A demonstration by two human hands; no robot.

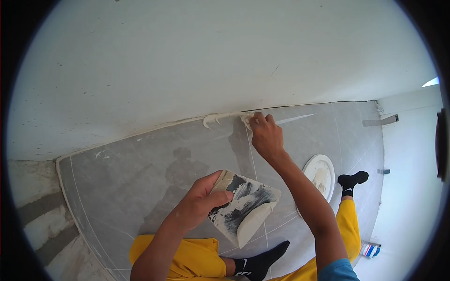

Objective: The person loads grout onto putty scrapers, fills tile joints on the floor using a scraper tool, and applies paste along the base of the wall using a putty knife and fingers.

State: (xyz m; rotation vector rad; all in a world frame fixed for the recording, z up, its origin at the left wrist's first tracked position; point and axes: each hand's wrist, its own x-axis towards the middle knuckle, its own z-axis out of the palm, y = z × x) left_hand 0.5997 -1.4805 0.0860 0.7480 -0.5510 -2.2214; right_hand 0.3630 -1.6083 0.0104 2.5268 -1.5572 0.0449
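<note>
1. The right hand (267,136) has its fingers bunched narrow around a paste-coated pale piece (246,121); what that piece is, the cream coating leaves unclear. It sits at the far edge of the grey tiled floor (117,182), where the floor meets the white wall (211,61).
2. The left hand (190,208) grips a dark square board (236,181) by one corner, thumb on the upper face, fingers mostly hidden beneath. The board is tilted above the floor, nearer the person than the far edge.
3. Streaks of cream paste cover the board, and a thick mound of paste (255,225) lies along its side away from the left hand.
4. Left of the pale piece, a curl of paste (206,122) lies on the floor just beside the far edge. A cream line (140,132) follows that edge toward the floor's far left corner; right of the hand, a dark gap runs toward the far right corner.
5. Beyond the right forearm, a round white lid (332,172) rests on the floor, partly covered by the arm.
6. Near the floor's right edge is a black-socked foot (351,181); another (265,262) stands below the board, beside yellow trousers (197,262).
</note>
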